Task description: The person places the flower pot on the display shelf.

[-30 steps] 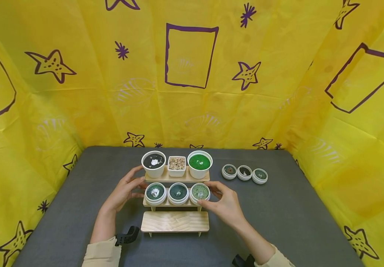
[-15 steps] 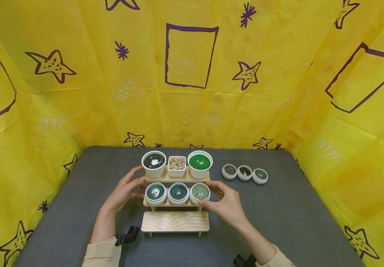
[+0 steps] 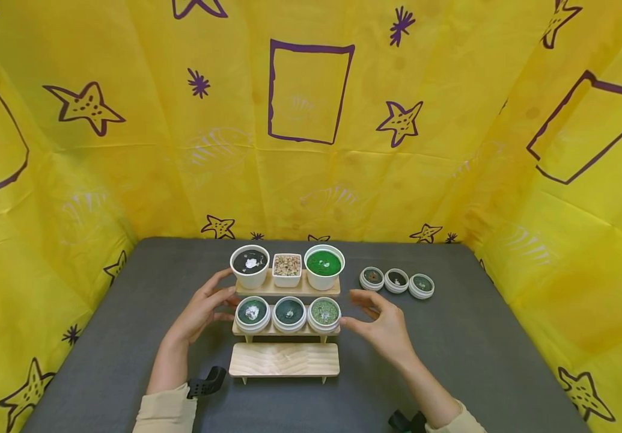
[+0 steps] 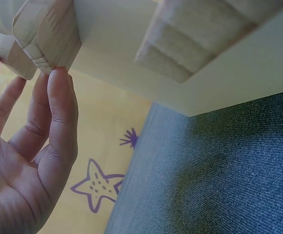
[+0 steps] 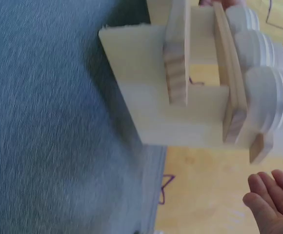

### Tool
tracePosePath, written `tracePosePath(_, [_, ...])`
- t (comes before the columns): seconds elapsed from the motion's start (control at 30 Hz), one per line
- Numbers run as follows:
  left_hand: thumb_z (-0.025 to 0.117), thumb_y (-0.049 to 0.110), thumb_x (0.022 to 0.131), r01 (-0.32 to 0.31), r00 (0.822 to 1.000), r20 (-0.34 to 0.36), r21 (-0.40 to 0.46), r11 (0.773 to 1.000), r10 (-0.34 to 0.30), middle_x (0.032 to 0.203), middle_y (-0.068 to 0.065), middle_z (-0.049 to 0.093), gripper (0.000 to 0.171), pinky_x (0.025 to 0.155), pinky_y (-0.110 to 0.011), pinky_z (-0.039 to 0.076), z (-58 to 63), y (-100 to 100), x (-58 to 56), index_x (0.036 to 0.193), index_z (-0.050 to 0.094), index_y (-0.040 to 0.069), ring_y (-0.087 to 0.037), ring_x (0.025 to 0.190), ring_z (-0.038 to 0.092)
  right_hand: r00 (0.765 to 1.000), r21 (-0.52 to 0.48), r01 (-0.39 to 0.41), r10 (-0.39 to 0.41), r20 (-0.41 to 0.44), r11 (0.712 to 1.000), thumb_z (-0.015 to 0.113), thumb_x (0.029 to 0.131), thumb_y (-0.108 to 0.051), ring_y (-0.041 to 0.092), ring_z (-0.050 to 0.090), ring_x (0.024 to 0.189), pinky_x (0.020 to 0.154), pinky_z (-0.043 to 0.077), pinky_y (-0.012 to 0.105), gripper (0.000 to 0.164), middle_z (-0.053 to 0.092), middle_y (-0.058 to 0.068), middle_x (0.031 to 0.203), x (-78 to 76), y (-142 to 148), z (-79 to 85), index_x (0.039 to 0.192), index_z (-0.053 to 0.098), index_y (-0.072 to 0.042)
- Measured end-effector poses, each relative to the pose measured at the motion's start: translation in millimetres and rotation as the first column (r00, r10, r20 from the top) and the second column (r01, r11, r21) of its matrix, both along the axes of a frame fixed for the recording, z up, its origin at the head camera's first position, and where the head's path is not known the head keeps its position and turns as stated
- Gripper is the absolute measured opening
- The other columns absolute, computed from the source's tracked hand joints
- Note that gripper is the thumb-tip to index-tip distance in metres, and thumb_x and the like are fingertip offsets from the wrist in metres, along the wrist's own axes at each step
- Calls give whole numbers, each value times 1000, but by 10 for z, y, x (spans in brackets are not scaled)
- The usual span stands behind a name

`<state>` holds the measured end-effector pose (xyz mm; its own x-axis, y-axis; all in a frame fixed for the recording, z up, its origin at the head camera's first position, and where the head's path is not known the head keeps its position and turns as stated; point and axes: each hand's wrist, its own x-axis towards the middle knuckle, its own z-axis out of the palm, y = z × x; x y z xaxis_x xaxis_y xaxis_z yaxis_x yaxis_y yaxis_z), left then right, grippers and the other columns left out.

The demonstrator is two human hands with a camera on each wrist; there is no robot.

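Note:
A three-tier wooden stand [image 3: 283,359] bears small pots on its upper two tiers. My left hand [image 3: 199,307] is at its left side; in the left wrist view, fingertips touch the end of a plank [image 4: 49,39]. My right hand [image 3: 383,328] is just right of the middle tier, thumb tip near a pot of speckled light green [image 3: 324,312], with nothing held. Beside that pot sit a dark teal one [image 3: 289,313] and a green one with a white patch [image 3: 252,312]. In the right wrist view the right fingers are apart from the stand's end.
On the top tier stand a black-filled cup [image 3: 249,264], a square dish of grain-like bits [image 3: 286,269] and a bright green cup [image 3: 324,266]. Three small round pots [image 3: 396,280] lie in a row at the back right. Behind the grey table [image 3: 478,361] hangs yellow cloth [image 3: 311,180].
My right hand has let go of the speckled green pot and moved a little to the right. The left hand and the stand have stayed in place.

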<state>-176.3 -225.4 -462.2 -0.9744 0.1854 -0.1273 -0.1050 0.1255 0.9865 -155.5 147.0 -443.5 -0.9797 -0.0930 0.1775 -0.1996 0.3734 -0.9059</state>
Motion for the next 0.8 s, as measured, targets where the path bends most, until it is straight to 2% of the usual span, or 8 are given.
tracePosePath(0.3, [52, 29, 102, -9, 1000, 10, -7, 1000, 9, 87, 4, 67, 60, 78, -36, 58, -1, 3, -1, 153, 25, 13, -13, 89, 63, 996, 12, 82, -82, 28, 997, 88, 73, -19, 26, 67, 116, 103, 51, 35, 55, 70, 11, 124, -104, 243, 3, 123, 67, -8])
tracePosePath(0.47, [52, 29, 102, -17, 1000, 16, -14, 1000, 17, 88, 3, 66, 60, 78, -36, 58, 9, 8, -1, 153, 25, 14, -13, 90, 63, 990, 52, 143, -143, -6, 988, 88, 73, -21, 27, 67, 116, 101, 52, 33, 54, 70, 11, 123, -204, 391, -33, 121, 67, -9])
tracePosePath(0.63, [52, 29, 102, -19, 1000, 19, -12, 1000, 19, 90, 1, 65, 60, 78, -36, 58, 7, 12, 0, 153, 24, 13, -12, 90, 63, 972, 119, 234, -234, -16, 965, 87, 76, -28, 27, 67, 117, 100, 52, 25, 53, 70, 10, 123, -309, 573, -99, 122, 67, -10])
tracePosePath(0.8, [52, 28, 102, -21, 999, 24, -11, 1000, 21, 90, 1, 65, 60, 78, -36, 58, 4, 13, -3, 153, 24, 13, -13, 90, 63, 945, 132, 325, -328, 6, 937, 85, 77, -32, 19, 66, 117, 95, 49, 11, 54, 69, 9, 126, -412, 766, -136, 124, 66, -12])
